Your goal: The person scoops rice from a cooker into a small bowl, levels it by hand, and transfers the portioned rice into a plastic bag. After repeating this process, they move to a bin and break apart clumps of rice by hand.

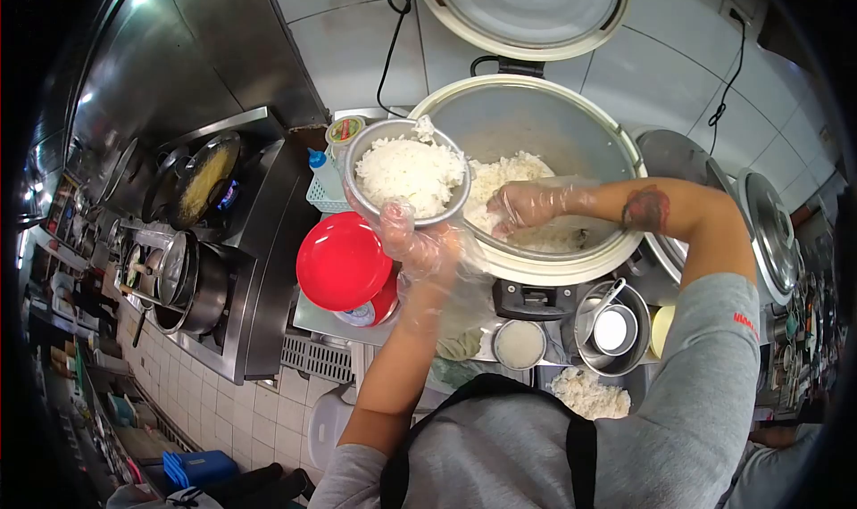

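Metal bowl [408, 172] heaped with white rice, gripped by gloved left hand [418, 241]; gloved right hand [527, 206] closed on rice inside open rice cooker [571, 121], half full.

Round silver metal bowl [406, 174]: heaped white rice. Large silver-grey metal rice cooker pot [536, 152]: white rice inside, pale grey lid above. Round glossy red plastic lid [342, 261]: plain, no pattern. Left hand [420, 241] and right hand [527, 206]: clear, colourless plastic gloves. Forearm: dark red-black tattoo [646, 208]. Sleeves grey; apron straps black. Wall tiles white. Small basket pale blue-green.
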Tool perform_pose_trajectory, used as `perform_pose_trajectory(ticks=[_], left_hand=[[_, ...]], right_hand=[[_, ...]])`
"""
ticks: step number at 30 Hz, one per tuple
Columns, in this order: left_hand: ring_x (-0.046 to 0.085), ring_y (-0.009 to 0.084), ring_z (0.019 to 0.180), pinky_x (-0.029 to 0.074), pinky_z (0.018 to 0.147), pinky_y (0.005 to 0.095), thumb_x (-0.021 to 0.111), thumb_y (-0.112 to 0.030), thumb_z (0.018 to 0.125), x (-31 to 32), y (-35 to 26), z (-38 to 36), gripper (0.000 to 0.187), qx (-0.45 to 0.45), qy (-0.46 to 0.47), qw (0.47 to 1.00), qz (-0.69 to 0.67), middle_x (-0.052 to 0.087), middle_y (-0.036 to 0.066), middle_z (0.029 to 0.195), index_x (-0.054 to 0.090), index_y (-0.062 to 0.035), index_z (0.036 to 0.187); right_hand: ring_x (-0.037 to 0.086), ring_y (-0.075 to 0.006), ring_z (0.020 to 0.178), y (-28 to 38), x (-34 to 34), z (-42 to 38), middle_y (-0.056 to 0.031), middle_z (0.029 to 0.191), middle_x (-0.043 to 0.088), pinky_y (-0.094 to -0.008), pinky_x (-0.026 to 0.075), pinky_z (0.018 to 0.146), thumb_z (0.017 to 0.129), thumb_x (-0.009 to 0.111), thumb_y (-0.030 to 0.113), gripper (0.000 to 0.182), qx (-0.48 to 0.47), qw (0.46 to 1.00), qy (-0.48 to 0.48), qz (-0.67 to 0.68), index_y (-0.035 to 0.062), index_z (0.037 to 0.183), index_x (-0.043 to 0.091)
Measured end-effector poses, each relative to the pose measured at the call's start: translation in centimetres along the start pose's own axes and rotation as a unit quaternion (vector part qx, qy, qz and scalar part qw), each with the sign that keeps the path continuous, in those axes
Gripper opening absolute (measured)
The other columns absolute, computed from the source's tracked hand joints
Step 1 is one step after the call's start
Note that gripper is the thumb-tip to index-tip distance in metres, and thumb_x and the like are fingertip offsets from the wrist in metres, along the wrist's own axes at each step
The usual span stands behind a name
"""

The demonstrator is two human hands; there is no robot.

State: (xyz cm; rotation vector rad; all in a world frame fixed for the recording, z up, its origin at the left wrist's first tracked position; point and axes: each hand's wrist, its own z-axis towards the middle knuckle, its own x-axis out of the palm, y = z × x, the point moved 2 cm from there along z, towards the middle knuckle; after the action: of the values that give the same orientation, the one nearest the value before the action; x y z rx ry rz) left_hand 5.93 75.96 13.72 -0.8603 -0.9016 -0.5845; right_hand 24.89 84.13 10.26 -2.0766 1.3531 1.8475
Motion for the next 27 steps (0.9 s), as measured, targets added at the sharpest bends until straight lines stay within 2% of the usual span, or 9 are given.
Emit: perform_pose_trajectory(ticks=[3, 8, 11, 13, 14, 19, 23, 26, 27], left_hand=[[0.048, 0.0304, 0.123, 0.042, 0.104, 0.0469, 0.06, -0.042, 0.082, 1.3, -0.5, -0.3, 0.07, -0.017, -0.025, 1.0, 0.006, 0.046, 0.013, 0.134, 0.035, -0.0117, 0.14], [0.051, 0.0267, 0.116, 0.052, 0.093, 0.0421, 0.06, -0.016, 0.085, 5.0, -1.8, -0.6, 0.067, -0.038, 0.046, 0.997, 0.055, 0.042, 0.016, 0.132, 0.026, -0.019, 0.143], [0.055, 0.0269, 0.111, 0.054, 0.089, 0.0409, 0.064, -0.021, 0.088, 6.1, -0.3, -0.2, 0.064, -0.165, 0.061, 0.98, 0.092, 0.044, 0.016, 0.129, 0.027, -0.0189, 0.14], [0.053, 0.0296, 0.118, 0.05, 0.093, 0.0505, 0.066, -0.035, 0.088, 6.1, 1.7, 0.0, 0.062, -0.245, 0.043, 0.964, 0.093, 0.047, 0.01, 0.133, 0.032, -0.0222, 0.139], [0.053, 0.0295, 0.118, 0.051, 0.092, 0.0503, 0.067, -0.037, 0.087, 6.4, 2.4, -0.1, 0.063, -0.281, 0.036, 0.956, 0.074, 0.047, 0.01, 0.133, 0.032, -0.0225, 0.138], [0.056, 0.0319, 0.112, 0.056, 0.078, 0.0539, 0.071, -0.037, 0.085, 4.2, 5.7, 1.3, 0.075, -0.348, 0.049, 0.936, -0.004, 0.047, 0.014, 0.128, 0.021, -0.0262, 0.14], [0.053, 0.0318, 0.119, 0.047, 0.093, 0.0567, 0.056, -0.055, 0.089, 4.4, 4.7, 0.9, 0.062, -0.338, 0.053, 0.936, 0.078, 0.052, 0.011, 0.131, 0.044, -0.0138, 0.133], [0.051, 0.0361, 0.12, 0.045, 0.094, 0.0621, 0.064, -0.049, 0.086, 4.9, 3.2, 1.1, 0.068, -0.385, 0.054, 0.921, -0.032, 0.045, 0.012, 0.137, 0.035, -0.0163, 0.138], [0.05, 0.037, 0.122, 0.043, 0.096, 0.0634, 0.063, -0.051, 0.086, 5.1, 2.6, 1.1, 0.069, -0.387, 0.052, 0.919, -0.06, 0.045, 0.013, 0.138, 0.036, -0.0146, 0.138]], right_hand=[[0.061, -0.0395, 0.101, -0.3, -1.2, -2.5, -0.0304, 0.108, 0.062, -0.0434, 0.048, 0.091, 0.085, 0.069, 0.04, 0.056, -0.052, 0.992, -0.117, 0.0, -0.01, 0.107, 0.061], [0.059, -0.0396, 0.106, 3.3, -7.4, -9.3, -0.0306, 0.109, 0.061, -0.0425, 0.044, 0.096, 0.09, 0.061, 0.041, 0.061, 0.078, 0.951, -0.281, -0.105, -0.0128, 0.117, 0.054], [0.061, -0.0405, 0.099, 3.5, -9.3, -11.7, -0.0302, 0.101, 0.062, -0.0439, 0.048, 0.089, 0.092, 0.057, 0.035, 0.052, 0.12, 0.923, -0.354, -0.096, -0.0107, 0.115, 0.054], [0.063, -0.04, 0.092, 3.3, -9.3, -11.6, -0.0301, 0.095, 0.062, -0.0446, 0.05, 0.084, 0.09, 0.057, 0.031, 0.045, 0.163, 0.901, -0.381, -0.128, -0.0095, 0.11, 0.057], [0.064, -0.0384, 0.082, 8.4, -9.4, -11.9, -0.029, 0.088, 0.061, -0.0453, 0.051, 0.077, 0.091, 0.053, 0.019, 0.036, 0.172, 0.906, -0.345, -0.174, -0.0082, 0.113, 0.054], [0.062, -0.038, 0.092, 13.4, -3.9, -10.9, -0.0239, 0.095, 0.064, -0.0444, 0.051, 0.079, 0.096, 0.04, 0.014, 0.031, 0.108, 0.876, -0.383, -0.274, -0.0083, 0.117, 0.047], [0.063, -0.0359, 0.091, 13.6, -3.8, -11.2, -0.0234, 0.095, 0.064, -0.0452, 0.051, 0.079, 0.097, 0.039, 0.013, 0.028, 0.095, 0.88, -0.356, -0.298, -0.0065, 0.116, 0.047], [0.062, -0.0356, 0.095, 13.3, -8.0, -12.4, -0.0272, 0.1, 0.061, -0.0478, 0.048, 0.08, 0.095, 0.041, 0.01, 0.033, 0.092, 0.893, -0.319, -0.303, -0.0057, 0.122, 0.049], [0.063, -0.0369, 0.092, 14.7, -10.6, -12.2, -0.0262, 0.097, 0.063, -0.0487, 0.049, 0.078, 0.094, 0.042, 0.011, 0.026, 0.202, 0.921, -0.257, -0.213, -0.0046, 0.111, 0.055]])
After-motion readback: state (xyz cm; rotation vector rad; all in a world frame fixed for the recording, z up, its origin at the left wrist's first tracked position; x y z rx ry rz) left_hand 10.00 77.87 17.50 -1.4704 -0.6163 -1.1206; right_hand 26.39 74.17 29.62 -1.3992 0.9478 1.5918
